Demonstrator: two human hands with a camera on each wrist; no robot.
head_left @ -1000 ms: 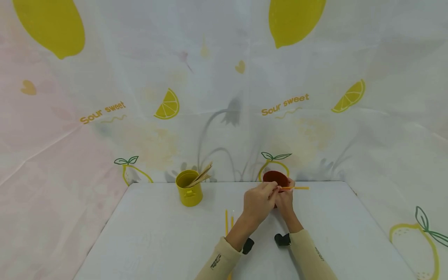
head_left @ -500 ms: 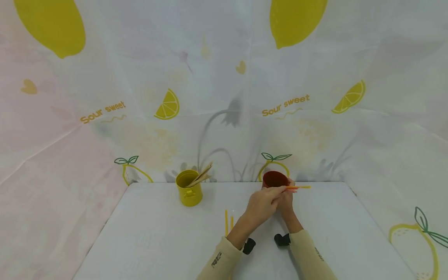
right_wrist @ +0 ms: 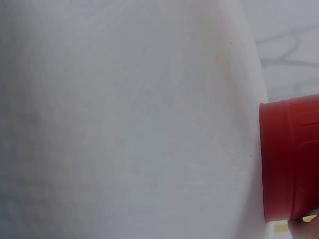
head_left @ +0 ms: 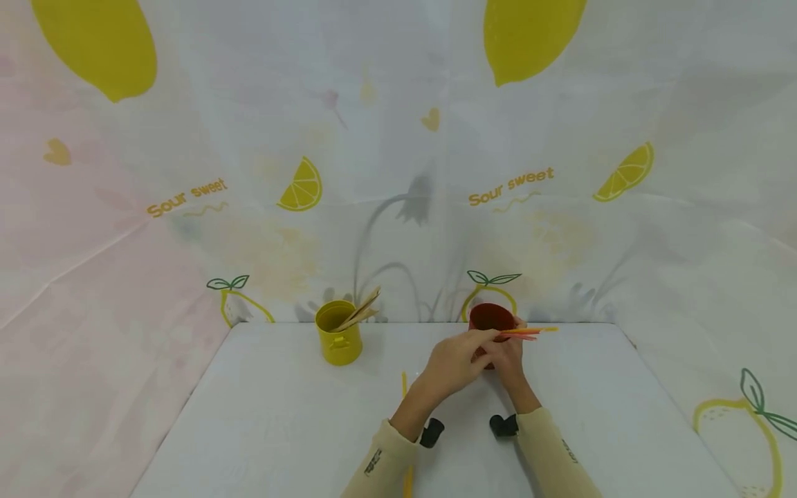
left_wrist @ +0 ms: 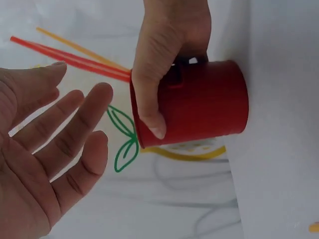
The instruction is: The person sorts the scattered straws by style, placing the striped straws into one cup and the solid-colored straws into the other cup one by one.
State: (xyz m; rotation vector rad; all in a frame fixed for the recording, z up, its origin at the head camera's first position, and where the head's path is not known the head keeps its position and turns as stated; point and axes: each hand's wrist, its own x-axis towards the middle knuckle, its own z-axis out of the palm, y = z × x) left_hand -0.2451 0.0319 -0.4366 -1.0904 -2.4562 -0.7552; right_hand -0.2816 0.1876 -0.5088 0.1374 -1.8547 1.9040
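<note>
My right hand point(head_left: 507, 356) grips a small red metal bucket point(left_wrist: 204, 102), its thumb pressed along the side near the rim. In the left wrist view, thin red and orange straws point(left_wrist: 84, 61) stick out of the bucket's mouth and lean over its rim. My left hand point(left_wrist: 55, 139) stays beside the mouth, fingers apart and loosely bent, holding nothing. In the head view this hand overlaps the straws' near ends. The right wrist view shows only the lower part of the bucket point(right_wrist: 286, 159); most of my right hand is out of that frame.
A yellow bucket point(head_left: 339, 348) with flat light-brown sticks point(head_left: 358, 317) stands at the back left of the white table point(head_left: 268, 422). A yellow straw point(head_left: 408, 481) lies partly under my left forearm. A lemon-printed cloth point(head_left: 386, 159) hangs behind the table.
My left hand has let go of the straws at the rim and drawn back slightly to the left, its fingers loosening. The right hand and red bucket have stayed in place.
</note>
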